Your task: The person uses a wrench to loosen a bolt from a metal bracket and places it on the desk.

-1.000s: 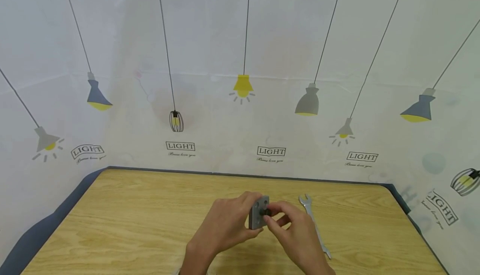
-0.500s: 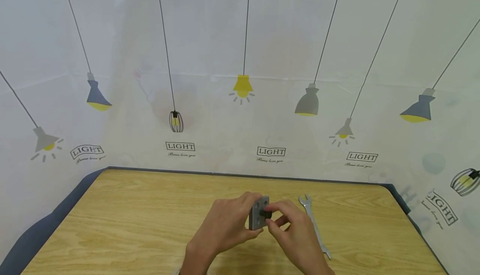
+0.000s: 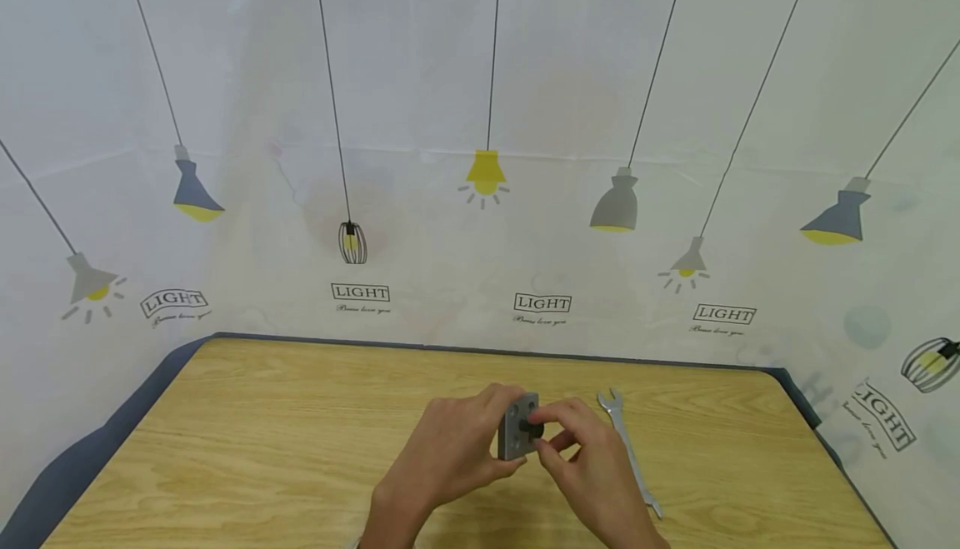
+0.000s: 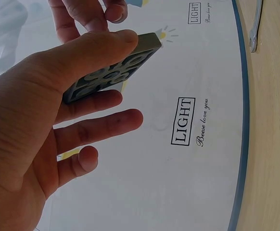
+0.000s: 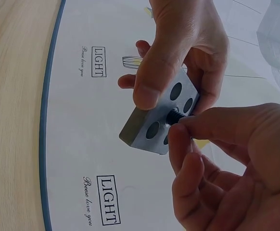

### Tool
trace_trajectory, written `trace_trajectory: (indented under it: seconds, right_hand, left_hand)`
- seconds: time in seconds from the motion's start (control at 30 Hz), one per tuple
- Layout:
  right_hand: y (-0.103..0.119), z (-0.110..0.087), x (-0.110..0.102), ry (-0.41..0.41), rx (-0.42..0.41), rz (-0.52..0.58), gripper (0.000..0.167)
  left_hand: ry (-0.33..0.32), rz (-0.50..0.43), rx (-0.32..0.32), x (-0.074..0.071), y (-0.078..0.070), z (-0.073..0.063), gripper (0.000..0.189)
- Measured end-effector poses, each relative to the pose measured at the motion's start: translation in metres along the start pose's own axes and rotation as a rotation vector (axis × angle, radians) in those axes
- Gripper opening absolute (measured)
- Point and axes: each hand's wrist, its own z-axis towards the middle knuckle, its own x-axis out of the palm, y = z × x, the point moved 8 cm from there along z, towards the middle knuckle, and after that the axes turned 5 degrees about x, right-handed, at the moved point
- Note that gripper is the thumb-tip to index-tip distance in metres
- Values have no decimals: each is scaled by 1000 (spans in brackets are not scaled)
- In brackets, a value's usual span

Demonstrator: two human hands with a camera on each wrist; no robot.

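Held above the table is a grey metal block (image 5: 160,114) with several round holes in its face. A black threaded bolt (image 5: 174,116) sticks out from the block's middle hole. My left hand (image 3: 453,441) grips the block by its edges, thumb on one side and fingers on the other. In the left wrist view the block's back shows a recessed pattern, and the other left fingers extend past it. My right hand (image 3: 592,461) pinches the bolt's outer end between thumb and index finger. Those fingers hide most of the bolt's head in the right wrist view.
An open-end wrench (image 3: 631,453) lies on the wooden table (image 3: 262,432), just right of my right hand. A pale wall covering (image 3: 420,224) printed with lamps and the word LIGHT rises behind the table's dark-edged back.
My right thumb and index finger have shifted a little around the bolt, showing more of its black end. The block and my left hand stay nearly in place.
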Motion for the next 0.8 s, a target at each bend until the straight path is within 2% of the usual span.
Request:
trace_trajectory:
  seconds: [0.2,0.43,0.8]
  right_hand:
    - [0,0,1,13,2,17,31]
    - [-7,1,0,-13,74,25,19]
    - [-8,2,0,-13,65,-6,9]
  left_hand:
    - [-9,0,-5,-2,1,-1,62]
    - [4,-20,-14,-2,2,-1,61]
    - [4,-12,-13,-2,1,-1,61]
